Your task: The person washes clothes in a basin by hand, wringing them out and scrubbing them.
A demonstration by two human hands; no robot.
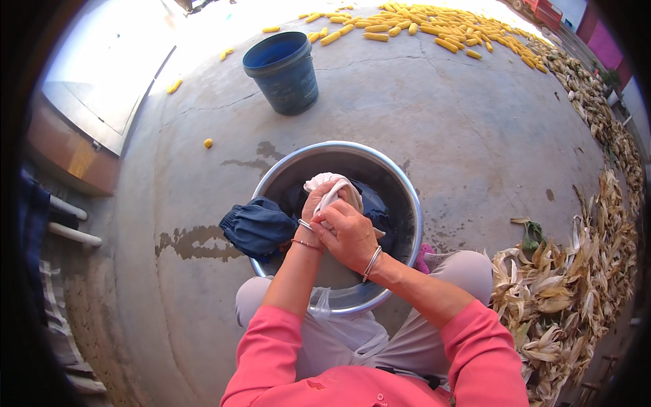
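A light pink cloth (330,183) is bunched and twisted between my two hands above a wide metal basin (414,203). My left hand (318,201) grips it from the left, partly covered by the other hand. Crossing in front, my right hand (351,234) pinches a part of the cloth near my left wrist. Below the hands, dark wet fabric (374,201) lies in the basin, with water (335,274) toward its near side. Dark blue garments with a gathered edge (257,226) hang over the basin's left rim.
A blue plastic bucket (287,76) stands beyond the basin on the concrete floor (483,168). Corn cobs (432,25) are spread at the back. Dry corn husks (549,295) line the right side. A clear plastic bag (351,330) lies across my lap.
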